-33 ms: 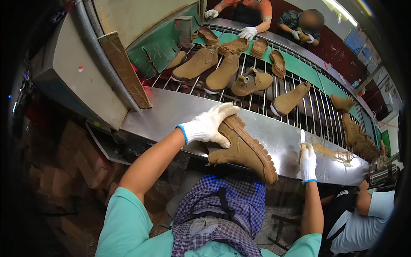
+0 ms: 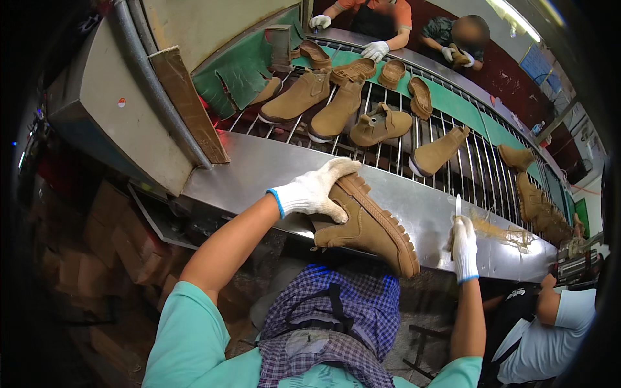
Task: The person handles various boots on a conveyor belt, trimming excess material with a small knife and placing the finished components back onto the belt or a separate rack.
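Note:
My gloved left hand (image 2: pixel 320 191) grips a tan suede boot (image 2: pixel 362 229) by its toe end. The boot is tilted on its side over the near edge of the metal ledge, its chunky ridged brown sole facing right. In my gloved right hand (image 2: pixel 464 249), closed and upright to the right of the boot, is a slim tool (image 2: pixel 458 205) with a narrow whitish tip pointing away from me. The rest of it is hidden in the fist. The tool and the boot are apart.
Beyond the metal ledge (image 2: pixel 259 165), a roller conveyor (image 2: pixel 446 145) carries several tan boots (image 2: pixel 381 125) and loose soles (image 2: pixel 420 97). Dried yellowish glue (image 2: pixel 498 227) marks the ledge at right. A machine housing (image 2: pixel 123 103) stands left. Co-workers (image 2: pixel 378 19) are across the conveyor and at right.
My right hand has turned slightly around the tool. My left hand and the boot are almost unmoved.

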